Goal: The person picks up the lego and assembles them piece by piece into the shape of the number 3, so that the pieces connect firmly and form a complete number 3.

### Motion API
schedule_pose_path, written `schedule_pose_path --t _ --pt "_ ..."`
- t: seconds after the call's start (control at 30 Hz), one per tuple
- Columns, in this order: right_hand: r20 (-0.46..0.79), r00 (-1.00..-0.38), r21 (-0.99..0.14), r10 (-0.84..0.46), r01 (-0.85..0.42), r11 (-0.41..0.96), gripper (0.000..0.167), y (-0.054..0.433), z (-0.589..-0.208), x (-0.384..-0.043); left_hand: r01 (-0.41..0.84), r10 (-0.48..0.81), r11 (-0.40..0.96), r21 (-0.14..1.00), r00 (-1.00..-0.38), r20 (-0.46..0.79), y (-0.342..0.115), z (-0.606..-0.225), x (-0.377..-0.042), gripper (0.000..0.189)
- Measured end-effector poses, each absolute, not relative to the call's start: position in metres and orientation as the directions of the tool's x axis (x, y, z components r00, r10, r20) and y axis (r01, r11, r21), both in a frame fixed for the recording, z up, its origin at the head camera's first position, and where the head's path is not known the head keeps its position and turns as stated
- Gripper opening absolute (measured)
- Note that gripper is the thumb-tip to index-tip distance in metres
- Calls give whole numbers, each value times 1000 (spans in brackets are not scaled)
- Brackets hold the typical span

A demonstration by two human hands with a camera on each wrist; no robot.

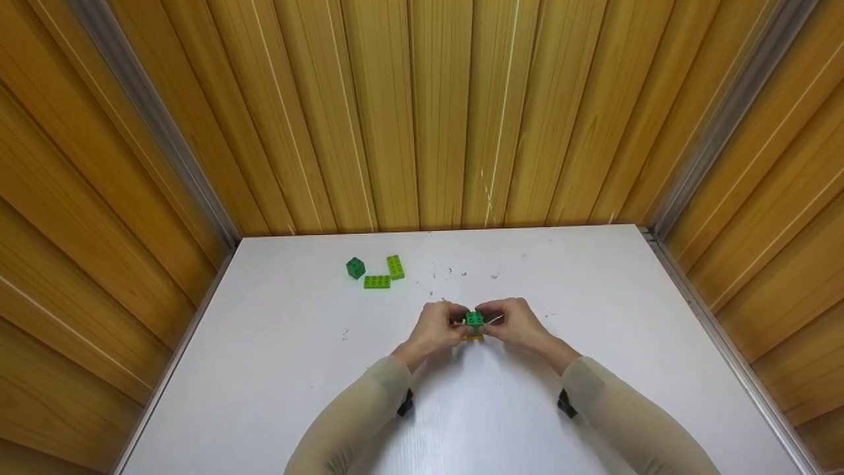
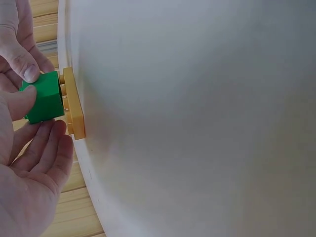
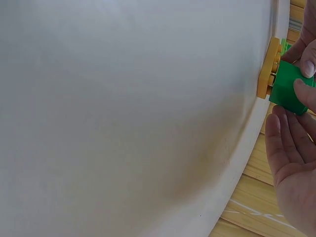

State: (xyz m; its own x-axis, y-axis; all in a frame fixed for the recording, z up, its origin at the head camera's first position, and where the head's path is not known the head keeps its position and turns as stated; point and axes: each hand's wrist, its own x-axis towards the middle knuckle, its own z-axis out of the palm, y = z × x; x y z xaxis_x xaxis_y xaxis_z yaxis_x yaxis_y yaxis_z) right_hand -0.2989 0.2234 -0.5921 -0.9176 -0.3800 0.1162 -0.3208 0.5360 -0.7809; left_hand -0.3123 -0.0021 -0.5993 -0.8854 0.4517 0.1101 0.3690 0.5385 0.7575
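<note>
The left hand (image 1: pixel 440 324) and right hand (image 1: pixel 514 322) pinched one green block (image 1: pixel 474 318) from nine and three o'clock, thumbs on its near face. A yellow piece (image 2: pixel 74 103) was just below it, at six o'clock in the head view. Studs showed between the two, so the block did not look fully seated; whether they touched was unclear. Uneven thumb pressure could have tilted the block and caught one edge. With no finger visibly bracing the yellow piece, a sideways push might have slid it across the smooth table (image 1: pixel 264 369). Three loose bricks (image 1: pixel 377 282), at ten o'clock, lay well apart, probably too far to be knocked.
</note>
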Motion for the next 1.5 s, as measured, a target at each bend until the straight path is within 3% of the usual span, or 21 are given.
schedule_pose_path --t 0.5,0.83,1.5 --pt "102 -918 -745 -384 -326 583 37 224 -594 -300 371 475 564 737 -876 78 -3 -601 -312 19" --pt "102 -912 -716 -397 -344 607 39 222 -593 -302 431 501 640 636 -862 81 -1 -600 -313 24" --pt "26 -935 -829 -354 -218 515 38 229 -598 -312 452 504 645 616 -858 101 -1 -597 -311 18"
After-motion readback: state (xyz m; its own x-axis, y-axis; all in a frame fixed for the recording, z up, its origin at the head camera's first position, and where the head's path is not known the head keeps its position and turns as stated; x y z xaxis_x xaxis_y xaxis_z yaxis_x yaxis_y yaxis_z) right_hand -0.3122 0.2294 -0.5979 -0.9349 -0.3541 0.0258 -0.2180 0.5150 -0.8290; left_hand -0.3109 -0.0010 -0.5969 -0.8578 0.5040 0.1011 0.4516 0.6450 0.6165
